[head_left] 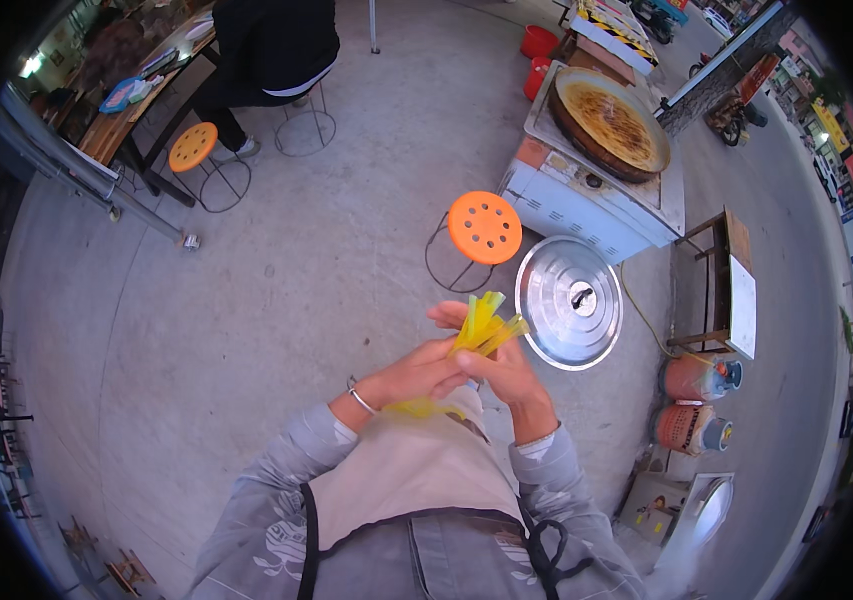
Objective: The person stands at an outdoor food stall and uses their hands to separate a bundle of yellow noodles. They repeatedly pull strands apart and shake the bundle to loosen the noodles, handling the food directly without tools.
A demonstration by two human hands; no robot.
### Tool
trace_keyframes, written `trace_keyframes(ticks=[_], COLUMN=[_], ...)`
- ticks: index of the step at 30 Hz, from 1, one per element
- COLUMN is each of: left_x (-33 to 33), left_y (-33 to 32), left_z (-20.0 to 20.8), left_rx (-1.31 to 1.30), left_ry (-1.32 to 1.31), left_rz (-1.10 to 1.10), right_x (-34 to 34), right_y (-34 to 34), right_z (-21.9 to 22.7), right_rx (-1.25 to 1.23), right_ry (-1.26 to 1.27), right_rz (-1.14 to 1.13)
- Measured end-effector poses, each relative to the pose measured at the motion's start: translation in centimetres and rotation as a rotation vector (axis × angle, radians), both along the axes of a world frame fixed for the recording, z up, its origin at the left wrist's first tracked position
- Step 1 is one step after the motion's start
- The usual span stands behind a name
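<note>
In front of my apron, both hands are raised and close together around a bundle of yellow, translucent-looking strips. Their upper ends fan out above my fingers; I cannot make out exactly what kind of thing they are. My left hand, with a bracelet at the wrist, is closed on the lower part of the bundle. From the other side, my right hand grips the bundle, its thumb pointing to the left. More yellow strips hang blurred below my left hand, over the apron.
A large round metal lid lies beyond my right hand, beside an orange stool. Farther right, a wide pan sits on a metal stove. Gas cylinders stand right. A person in black sits by a table.
</note>
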State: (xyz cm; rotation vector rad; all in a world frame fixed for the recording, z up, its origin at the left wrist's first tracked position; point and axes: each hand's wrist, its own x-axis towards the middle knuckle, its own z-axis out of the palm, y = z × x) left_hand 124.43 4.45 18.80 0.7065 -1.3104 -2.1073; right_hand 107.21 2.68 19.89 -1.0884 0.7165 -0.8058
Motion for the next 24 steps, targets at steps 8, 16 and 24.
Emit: trace_keyframes(ticks=[8, 16, 24], left_x=[1.3, 1.6, 1.6], left_y=[0.3, 0.0, 0.1], left_z=[-0.4, -0.8, -0.6], left_rx=[0.112, 0.15, 0.066], left_ry=[0.129, 0.141, 0.09], left_rz=[-0.012, -0.012, -0.038], right_x=[-1.1, -0.7, -0.7], right_y=[0.3, -0.2, -0.1], right_z=[1.5, 3.1, 3.2], right_rx=[-0.006, -0.694, -0.821], right_ry=[0.036, 0.409, 0.551], right_rz=[-0.258, -0.414, -0.404])
